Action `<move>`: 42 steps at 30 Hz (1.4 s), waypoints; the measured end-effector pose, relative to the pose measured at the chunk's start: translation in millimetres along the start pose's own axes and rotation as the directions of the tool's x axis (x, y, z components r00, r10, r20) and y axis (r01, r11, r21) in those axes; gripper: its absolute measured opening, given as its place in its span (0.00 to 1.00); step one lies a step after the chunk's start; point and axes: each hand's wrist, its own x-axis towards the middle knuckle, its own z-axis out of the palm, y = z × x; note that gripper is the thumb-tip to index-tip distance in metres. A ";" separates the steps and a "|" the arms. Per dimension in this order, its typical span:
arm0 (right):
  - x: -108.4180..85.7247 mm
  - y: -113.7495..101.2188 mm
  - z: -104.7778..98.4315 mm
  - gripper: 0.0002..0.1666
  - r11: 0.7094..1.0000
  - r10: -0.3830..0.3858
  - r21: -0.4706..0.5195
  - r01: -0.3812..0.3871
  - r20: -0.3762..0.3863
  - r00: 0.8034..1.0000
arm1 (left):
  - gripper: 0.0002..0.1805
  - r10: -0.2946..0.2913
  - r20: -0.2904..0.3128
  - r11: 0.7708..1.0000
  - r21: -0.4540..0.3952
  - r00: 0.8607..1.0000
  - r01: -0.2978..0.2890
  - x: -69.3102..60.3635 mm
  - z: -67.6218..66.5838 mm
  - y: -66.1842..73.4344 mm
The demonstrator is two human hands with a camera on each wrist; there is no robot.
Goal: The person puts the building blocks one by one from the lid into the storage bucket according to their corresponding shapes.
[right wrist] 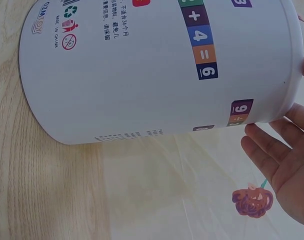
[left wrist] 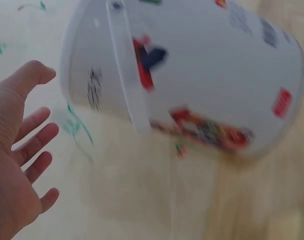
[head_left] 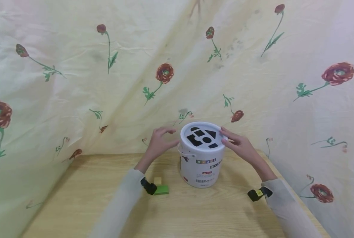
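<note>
A white bucket [head_left: 202, 173] printed with coloured number tiles stands upright on the table. Its white lid [head_left: 209, 126] has several black shaped openings. The left hand [head_left: 160, 142] is just left of the lid, with a gap between it and the bucket; in the left wrist view its fingers [left wrist: 39, 142] are relaxed and touch nothing. On the opposite side, the right hand [head_left: 241, 148] touches the lid's edge with thumb and fingers. Its fingers [right wrist: 272, 150] look nearly straight in the right wrist view. A white carrying handle [left wrist: 124, 70] hangs along the bucket's side.
A green block [head_left: 161, 189] and a small pale wooden block [head_left: 157, 180] lie left of the bucket, by the left wrist. The wooden table [head_left: 200, 211] meets a flowered cloth [head_left: 129, 82] behind and at both sides.
</note>
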 end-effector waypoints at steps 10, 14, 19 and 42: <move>1.2 0.3 1.7 0.32 1.000 0.007 -0.006 -0.007 -0.011 1.000 | 0.23 -0.031 0.270 0.999 -0.005 0.962 0.034 -43.3 -23.6 -66.6; 2.1 -0.1 1.9 0.32 1.000 0.005 0.002 -0.005 -0.008 1.000 | 0.24 -0.078 0.339 0.997 0.022 0.937 0.075 -58.4 -25.6 -86.8; 1.4 -1.5 1.1 0.32 1.000 0.001 0.011 -0.001 -0.002 1.000 | 0.26 -0.114 0.419 0.993 0.063 0.901 0.096 -71.6 -25.7 -101.9; 2.5 1.0 1.0 0.32 1.000 0.011 0.012 -0.011 -0.005 1.000 | 0.16 -0.169 0.427 0.973 0.215 0.888 0.082 -87.8 -17.2 -114.6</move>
